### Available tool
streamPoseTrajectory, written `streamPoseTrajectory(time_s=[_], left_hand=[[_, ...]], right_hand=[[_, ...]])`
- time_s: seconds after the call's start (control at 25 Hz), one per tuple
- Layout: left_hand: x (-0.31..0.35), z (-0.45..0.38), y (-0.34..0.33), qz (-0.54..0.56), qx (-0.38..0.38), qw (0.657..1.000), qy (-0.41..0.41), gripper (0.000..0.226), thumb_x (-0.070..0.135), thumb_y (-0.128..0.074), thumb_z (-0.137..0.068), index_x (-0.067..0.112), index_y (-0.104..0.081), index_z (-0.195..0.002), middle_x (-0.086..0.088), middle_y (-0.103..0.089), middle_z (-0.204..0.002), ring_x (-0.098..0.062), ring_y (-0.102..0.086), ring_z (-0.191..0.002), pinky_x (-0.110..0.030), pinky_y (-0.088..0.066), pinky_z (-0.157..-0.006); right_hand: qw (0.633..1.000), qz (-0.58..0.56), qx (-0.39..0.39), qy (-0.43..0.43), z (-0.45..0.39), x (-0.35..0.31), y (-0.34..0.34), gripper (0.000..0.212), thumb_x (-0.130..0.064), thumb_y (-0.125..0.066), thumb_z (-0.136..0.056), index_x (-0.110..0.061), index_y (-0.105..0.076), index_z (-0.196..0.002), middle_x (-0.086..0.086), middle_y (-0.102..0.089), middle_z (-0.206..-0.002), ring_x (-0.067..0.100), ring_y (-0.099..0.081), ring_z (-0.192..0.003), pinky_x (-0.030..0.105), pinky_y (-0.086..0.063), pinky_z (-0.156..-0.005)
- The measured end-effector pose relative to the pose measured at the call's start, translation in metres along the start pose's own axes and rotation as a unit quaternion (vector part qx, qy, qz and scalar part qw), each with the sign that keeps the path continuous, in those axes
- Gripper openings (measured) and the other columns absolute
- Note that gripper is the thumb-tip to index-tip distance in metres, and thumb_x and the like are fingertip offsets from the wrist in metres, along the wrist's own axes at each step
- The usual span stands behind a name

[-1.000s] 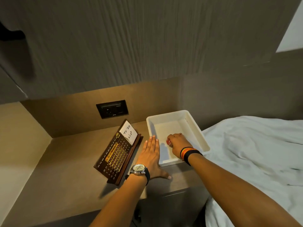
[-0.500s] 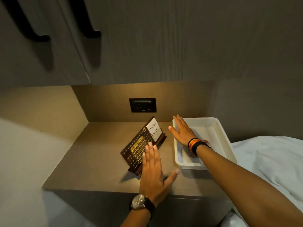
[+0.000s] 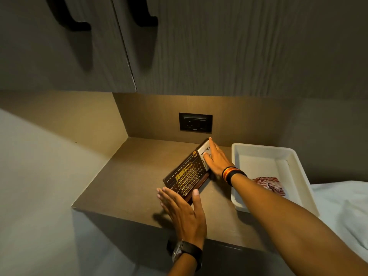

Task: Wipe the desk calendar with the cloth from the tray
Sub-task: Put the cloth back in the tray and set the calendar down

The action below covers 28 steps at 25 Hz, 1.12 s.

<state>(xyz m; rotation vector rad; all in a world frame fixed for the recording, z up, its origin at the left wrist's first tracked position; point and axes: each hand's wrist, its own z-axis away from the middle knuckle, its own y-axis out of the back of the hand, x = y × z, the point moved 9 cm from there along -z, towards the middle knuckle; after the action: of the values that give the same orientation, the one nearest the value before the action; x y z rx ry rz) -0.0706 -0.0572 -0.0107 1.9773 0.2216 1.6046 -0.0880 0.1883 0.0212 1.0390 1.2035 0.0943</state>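
Note:
A dark wooden desk calendar (image 3: 187, 177) with gold date tiles and a white "To Do" note stands tilted on the brown desk (image 3: 129, 176). My left hand (image 3: 183, 212) is spread around its near end, thumb against the base corner and fingers by the left edge. My right hand (image 3: 216, 160) lies flat with straight fingers on the note at the far end. The red-and-white striped cloth (image 3: 268, 184) lies crumpled in the white tray (image 3: 294, 156), to the right of my right forearm. Neither hand touches it.
A black wall socket (image 3: 195, 122) sits on the back panel behind the calendar. Cabinet doors with black handles (image 3: 145, 18) hang low over the desk. A white bed sheet (image 3: 342, 212) borders the tray on the right. The desk's front edge drops off near my left wrist.
My right hand has left the tray and the cloth and moved left onto the calendar's note. My left hand has slid up to the calendar's near end. The view has shifted left.

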Motion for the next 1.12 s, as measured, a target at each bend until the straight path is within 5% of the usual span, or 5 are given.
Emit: streamPoseTrajectory(time_s=[0.24,0.4,0.56,0.76,1.12], left_hand=[[-0.006,-0.015,0.007,0.055,-0.016,0.998,0.035,0.103,0.083,-0.022,-0.087,0.023,0.023,-0.158,-0.002,0.015,-0.171,-0.016,0.011,-0.157,-0.045,-0.006,-0.128],[-0.022,-0.063,0.039,0.100,-0.028,0.994,0.015,0.097,0.081,-0.026,-0.088,0.028,0.012,-0.160,-0.008,-0.009,-0.171,-0.028,-0.023,-0.154,-0.058,-0.033,-0.119],[-0.032,-0.127,0.071,0.092,-0.078,0.992,-0.024,0.091,0.079,-0.023,-0.089,0.029,-0.002,-0.162,-0.006,-0.030,-0.165,-0.019,-0.041,-0.140,-0.040,-0.043,-0.108],[-0.041,-0.163,0.077,0.097,-0.156,0.982,-0.047,0.076,0.065,-0.028,-0.100,0.025,-0.010,-0.163,-0.009,-0.033,-0.164,-0.029,-0.040,-0.145,-0.038,-0.038,-0.111],[-0.049,-0.170,0.068,0.086,-0.219,0.969,-0.071,0.071,0.055,-0.031,-0.105,0.022,-0.008,-0.163,-0.008,-0.031,-0.165,-0.028,-0.038,-0.146,-0.029,-0.031,-0.099]], right_hand=[[0.995,-0.067,0.072,-0.025,0.000,-0.004,-0.003,0.064,-0.033,-0.043,-0.109,-0.020,-0.017,-0.166,0.013,-0.044,-0.157,0.027,-0.059,-0.130,0.045,-0.059,-0.099],[0.983,-0.121,0.123,-0.055,0.018,-0.010,-0.006,0.061,-0.034,-0.042,-0.109,-0.024,-0.020,-0.165,0.012,-0.047,-0.152,0.024,-0.065,-0.119,0.041,-0.064,-0.089],[0.966,-0.158,0.182,-0.090,0.046,-0.025,-0.014,0.062,-0.033,-0.042,-0.108,-0.023,-0.020,-0.165,0.009,-0.043,-0.154,0.023,-0.065,-0.118,0.035,-0.064,-0.082],[0.941,-0.183,0.234,-0.163,0.075,-0.031,-0.035,0.065,-0.032,-0.043,-0.107,-0.022,-0.019,-0.166,0.010,-0.043,-0.154,0.021,-0.065,-0.109,0.027,-0.061,-0.074],[0.923,-0.165,0.276,-0.214,0.087,-0.027,-0.041,0.056,-0.030,-0.042,-0.105,-0.016,-0.034,-0.159,0.013,-0.053,-0.147,0.031,-0.067,-0.119,0.049,-0.062,-0.092]])
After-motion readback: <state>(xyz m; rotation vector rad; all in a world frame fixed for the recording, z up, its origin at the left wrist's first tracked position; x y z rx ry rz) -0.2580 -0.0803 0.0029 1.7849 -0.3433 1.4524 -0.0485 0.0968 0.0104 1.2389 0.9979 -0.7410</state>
